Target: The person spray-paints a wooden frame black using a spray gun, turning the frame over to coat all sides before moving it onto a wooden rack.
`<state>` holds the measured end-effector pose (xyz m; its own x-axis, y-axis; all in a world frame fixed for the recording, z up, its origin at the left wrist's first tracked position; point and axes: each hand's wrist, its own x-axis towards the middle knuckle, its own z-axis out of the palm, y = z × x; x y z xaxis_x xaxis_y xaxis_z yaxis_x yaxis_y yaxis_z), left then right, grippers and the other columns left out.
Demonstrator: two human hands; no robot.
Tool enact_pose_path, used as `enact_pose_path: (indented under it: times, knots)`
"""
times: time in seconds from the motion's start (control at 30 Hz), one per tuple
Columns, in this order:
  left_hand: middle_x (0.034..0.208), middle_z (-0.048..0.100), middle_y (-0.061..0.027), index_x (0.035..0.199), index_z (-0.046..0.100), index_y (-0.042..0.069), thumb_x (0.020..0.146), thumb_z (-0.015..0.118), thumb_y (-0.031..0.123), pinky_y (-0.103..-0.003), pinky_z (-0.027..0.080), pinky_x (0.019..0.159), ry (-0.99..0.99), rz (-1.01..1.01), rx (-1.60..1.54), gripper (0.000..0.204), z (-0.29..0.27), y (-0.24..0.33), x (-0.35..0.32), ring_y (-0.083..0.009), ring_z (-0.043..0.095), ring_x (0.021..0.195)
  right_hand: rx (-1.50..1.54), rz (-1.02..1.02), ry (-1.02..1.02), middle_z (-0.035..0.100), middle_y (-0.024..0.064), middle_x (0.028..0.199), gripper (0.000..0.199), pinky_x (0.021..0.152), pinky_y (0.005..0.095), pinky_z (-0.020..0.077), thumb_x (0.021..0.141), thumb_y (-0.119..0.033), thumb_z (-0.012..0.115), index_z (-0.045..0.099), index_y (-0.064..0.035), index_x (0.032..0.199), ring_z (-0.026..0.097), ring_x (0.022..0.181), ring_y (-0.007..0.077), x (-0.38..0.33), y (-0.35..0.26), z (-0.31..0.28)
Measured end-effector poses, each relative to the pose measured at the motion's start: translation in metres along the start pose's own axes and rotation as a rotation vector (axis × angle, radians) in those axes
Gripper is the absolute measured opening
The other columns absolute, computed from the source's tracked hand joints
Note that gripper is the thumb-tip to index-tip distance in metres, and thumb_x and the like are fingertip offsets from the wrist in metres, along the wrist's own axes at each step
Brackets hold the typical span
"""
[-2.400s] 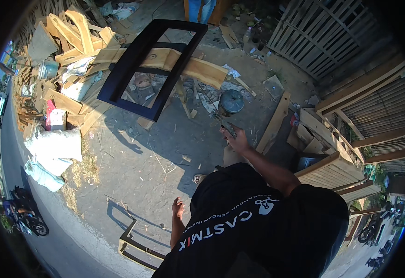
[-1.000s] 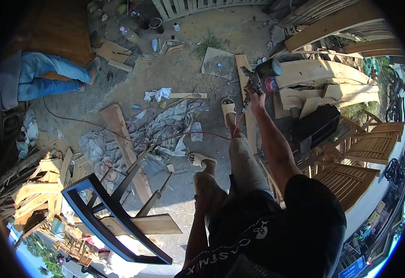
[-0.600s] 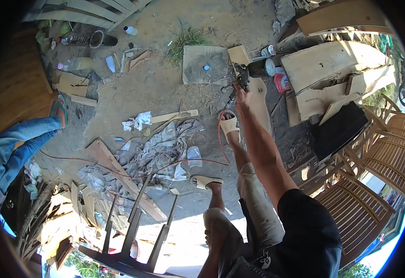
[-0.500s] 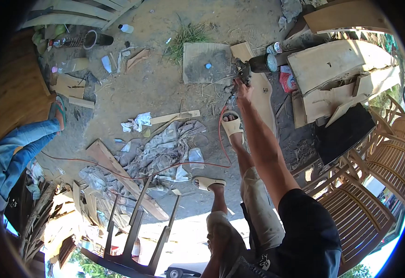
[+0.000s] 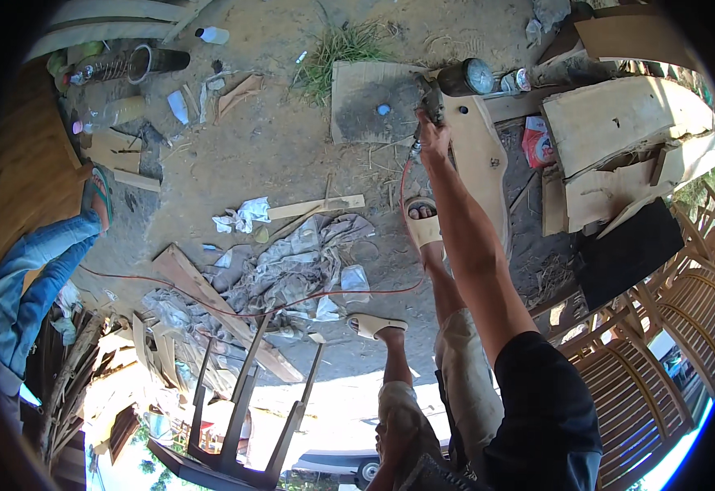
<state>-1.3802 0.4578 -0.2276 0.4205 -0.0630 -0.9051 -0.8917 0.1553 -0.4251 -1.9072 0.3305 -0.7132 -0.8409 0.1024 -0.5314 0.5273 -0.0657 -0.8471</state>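
Note:
My right hand point(image 5: 433, 139), on an outstretched arm, is closed around the handle of a dark spray gun point(image 5: 429, 96). A dark cup point(image 5: 456, 80) with a pale round end sticks out from the gun's right side. From the handle's lower end runs a thin red hose point(image 5: 406, 176). The gun is over the right edge of a stained cardboard sheet point(image 5: 357, 119), beside a long pale wooden board point(image 5: 480, 155) with a hole. My left hand point(image 5: 394, 438) lies in shadow on my left knee, its fingers laid over the trouser leg, with nothing seen in it.
A crumpled grey cloth point(image 5: 284, 262) and a loose plank point(image 5: 227, 311) lie on the dirt. Dark chair legs point(image 5: 243, 393) stand at lower left, wooden slatted chairs point(image 5: 627, 385) at right. Another person's jeans-clad leg point(image 5: 38, 254) is at left. Broken boards point(image 5: 611, 123) lie at upper right.
My right hand and the spray gun have moved slightly farther out, the cup swinging upward with them. The hose has shifted along. The whole view has shifted a little. My left hand stays at the knee.

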Motion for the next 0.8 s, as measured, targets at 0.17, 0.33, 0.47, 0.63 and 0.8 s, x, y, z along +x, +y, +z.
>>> enact_pose_path:
  times: [0.17,0.33,0.47,0.63,0.8]
  knots:
    - [0.144,0.039,-0.0327,0.159,0.022,0.03,0.072,0.078,0.055,-0.058,0.041,0.105,0.124,0.229,-0.075,0.106,0.06,-0.061,0.05,-0.051,0.047,0.128,-0.059,-0.074,-0.013,0.069,-0.0002,0.094,0.024,0.08,0.0303,0.0458,0.086,-0.013,0.076,0.071,-0.0048,0.109,0.058,0.084,0.0123,0.005,0.008,-0.003]
    - [0.144,0.038,-0.0329,0.158,0.023,0.033,0.072,0.078,0.056,-0.058,0.041,0.105,0.136,0.245,-0.114,0.105,0.065,-0.063,0.048,-0.0518,0.047,0.127,-0.076,-0.04,-0.027,0.069,-0.001,0.094,0.023,0.079,0.0295,0.0455,0.087,-0.012,0.076,0.071,-0.0046,0.108,0.058,0.085,0.011,-0.007,0.015,0.011]
    - [0.143,0.039,-0.0327,0.158,0.023,0.034,0.073,0.078,0.057,-0.058,0.041,0.105,0.098,0.168,-0.089,0.104,0.064,-0.054,0.039,-0.0516,0.047,0.127,0.034,-0.021,-0.057,0.069,-0.0016,0.095,0.026,0.079,0.0281,0.0449,0.087,-0.011,0.075,0.071,-0.004,0.111,0.057,0.085,0.0101,-0.01,0.012,0.023]
    - [0.144,0.038,-0.0315,0.158,0.023,0.034,0.074,0.078,0.056,-0.058,0.041,0.104,0.035,0.113,-0.046,0.103,0.035,-0.022,0.018,-0.052,0.047,0.128,-0.028,0.024,-0.063,0.071,0.001,0.103,0.033,0.086,0.0305,0.0451,0.084,-0.01,0.08,0.072,-0.0022,0.115,0.061,0.089,0.014,0.02,0.021,0.005]
    - [0.145,0.037,-0.0309,0.158,0.023,0.034,0.074,0.078,0.056,-0.058,0.041,0.104,0.024,0.087,-0.073,0.102,0.029,-0.009,0.002,-0.0524,0.046,0.128,-0.019,0.035,-0.173,0.071,0.0053,0.111,0.049,0.092,0.035,0.0461,0.081,-0.016,0.083,0.066,0.0001,0.124,0.063,0.097,0.019,0.017,0.022,0.009]
